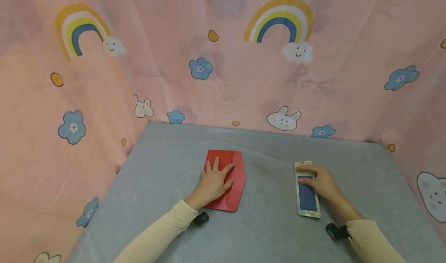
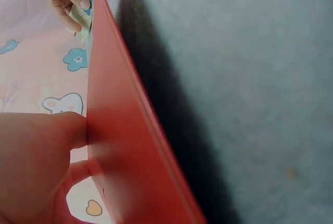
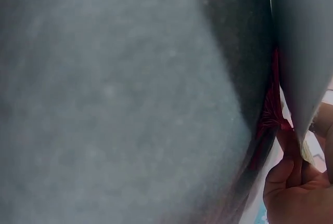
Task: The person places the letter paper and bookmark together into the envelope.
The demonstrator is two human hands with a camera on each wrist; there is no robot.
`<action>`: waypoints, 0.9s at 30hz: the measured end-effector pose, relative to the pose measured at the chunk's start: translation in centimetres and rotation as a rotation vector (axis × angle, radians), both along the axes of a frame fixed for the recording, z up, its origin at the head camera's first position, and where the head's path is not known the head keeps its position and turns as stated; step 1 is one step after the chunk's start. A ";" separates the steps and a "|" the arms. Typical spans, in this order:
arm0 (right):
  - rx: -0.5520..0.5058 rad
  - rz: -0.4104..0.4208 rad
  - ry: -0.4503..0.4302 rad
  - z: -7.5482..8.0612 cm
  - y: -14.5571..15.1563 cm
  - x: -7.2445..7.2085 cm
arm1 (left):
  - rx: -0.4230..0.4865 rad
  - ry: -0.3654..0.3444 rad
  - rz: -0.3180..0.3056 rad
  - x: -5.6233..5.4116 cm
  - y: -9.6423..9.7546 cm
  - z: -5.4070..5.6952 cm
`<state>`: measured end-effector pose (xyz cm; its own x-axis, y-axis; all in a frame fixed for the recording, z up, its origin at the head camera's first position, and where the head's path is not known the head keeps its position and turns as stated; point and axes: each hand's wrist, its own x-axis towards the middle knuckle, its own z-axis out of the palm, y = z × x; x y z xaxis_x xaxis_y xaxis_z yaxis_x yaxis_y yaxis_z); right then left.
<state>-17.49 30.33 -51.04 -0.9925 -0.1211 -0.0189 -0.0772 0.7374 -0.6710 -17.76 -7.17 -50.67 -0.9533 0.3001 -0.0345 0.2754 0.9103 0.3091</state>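
A red envelope (image 1: pixel 237 185) lies on the grey cloth, its pointed lighter-red flap opened out to the right. My left hand (image 1: pixel 212 183) rests on it with spread fingers. In the left wrist view, the envelope's smooth red face (image 2: pixel 125 130) rises beside the fingers of that hand (image 2: pixel 31 167). To the right, a narrow bookmark-like card (image 1: pixel 307 203) has a dark blue panel and a pale patterned border. My right hand (image 1: pixel 324 181) pinches it near its far end, thumb over the front. A dark red tassel (image 3: pixel 273 112) shows past the card's pale face (image 3: pixel 304 37) in the right wrist view.
Grey cloth (image 1: pixel 265 236) covers the table. Pink curtain (image 1: pixel 230 93) with rainbows, flowers and rabbits stands close behind and at both sides. Black wrist devices (image 1: pixel 336 231) sit beneath the cream sleeves (image 1: pixel 373 241). Grey cloth lies between the envelope and the card.
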 end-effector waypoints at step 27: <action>0.011 0.000 0.012 1.1 0.0 -0.2 | -0.009 0.008 0.003 0.0 0.1 0.0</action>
<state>-17.66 30.36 -49.91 -0.9926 -0.1208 -0.0082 -0.0851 0.7446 -0.6621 -17.72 -7.05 -50.63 -0.9545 0.2967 -0.0296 0.2748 0.9138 0.2990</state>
